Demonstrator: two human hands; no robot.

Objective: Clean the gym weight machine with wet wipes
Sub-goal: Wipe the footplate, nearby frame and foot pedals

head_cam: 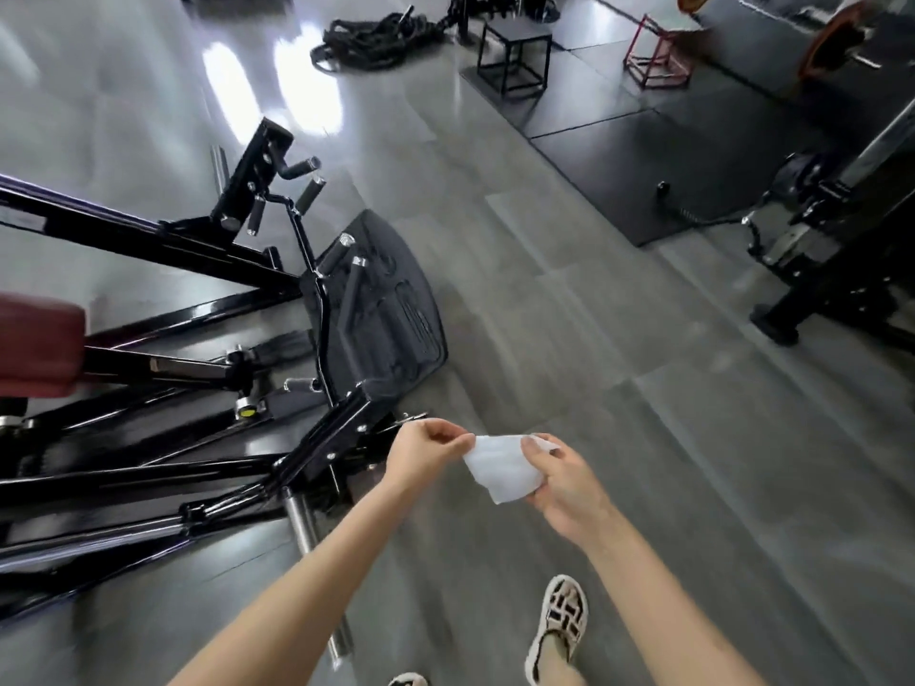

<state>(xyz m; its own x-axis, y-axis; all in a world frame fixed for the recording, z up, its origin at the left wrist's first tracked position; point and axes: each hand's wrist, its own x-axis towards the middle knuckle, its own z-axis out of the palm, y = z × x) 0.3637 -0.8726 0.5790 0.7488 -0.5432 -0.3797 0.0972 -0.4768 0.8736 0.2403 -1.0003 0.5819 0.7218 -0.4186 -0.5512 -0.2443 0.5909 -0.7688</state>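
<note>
Two-handed, holding a thin, crumpled white wet wipe (pixel 502 470) up in the air above the grey tiled floor (pixel 619 349), just to the right of the black steel-framed weight machine (pixel 198 250) and apart from it. Pinching the wipe's upper left corner between thumb and forefinger of the left grip (pixel 426 455), with the other fingers curled in. Wrapping the right grip (pixel 564 482) round the wipe's right side, thumb lying on top and fingers curled underneath. Holding the sheet spanned between the two grips, its lower edge hanging loose. Standing with a cream and black woven sandal (pixel 559 621) on the floor below the right forearm. Looking down past the machine's dark textured footplate (pixel 391 299) and a maroon padded cushion (pixel 39 349) at the left edge. Facing, farther off, black rubber mats (pixel 643 165), a coiled black battle rope (pixel 376 37), a black open-frame box (pixel 515 56) and a red open-frame box (pixel 653 56) well to its right.
</note>
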